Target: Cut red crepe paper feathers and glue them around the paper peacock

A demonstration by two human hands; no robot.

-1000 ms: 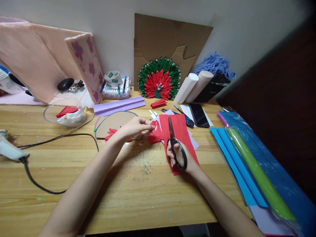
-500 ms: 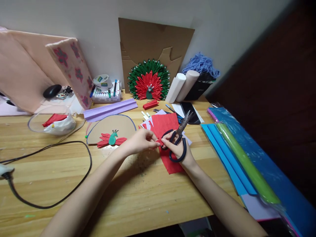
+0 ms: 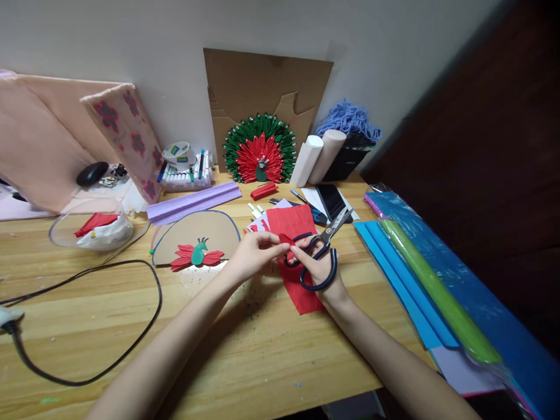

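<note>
"What's the biggest thing there?"

"The pale wooden tabletop [image 3: 245, 373]. A tall brown cardboard sheet [image 3: 266, 81] stands at its back, behind a fan-tailed green-and-red paper bird [image 3: 261, 153]."

"And after those?"

"A long red crepe-paper sheet [image 3: 301, 297], lying under the hands. Farther back, a tangled blue yarn bundle [image 3: 347, 119] sits above a black boxy bag [image 3: 347, 163] with a pale mark, too small to read."

"What's the right hand [image 3: 326, 271] carrying?"

"Black-handled metal scissors [image 3: 329, 231], hung on its fingers, blades pointing away and to the right."

"Any labels?"

"On the clear plastic tray [image 3: 186, 185] of white markers rests a white tape roll [image 3: 177, 153], printed in blue, green and yellow. The lettering is too blurred to make out."

"And the smallest thing?"

"A little red paper piece [image 3: 285, 239], held just above the red sheet. The left hand [image 3: 258, 251] has its grip closed on it, thumb against fingers; the right hand's grip pinches the near edge, thumb and forefinger together, scissors and all."
</note>
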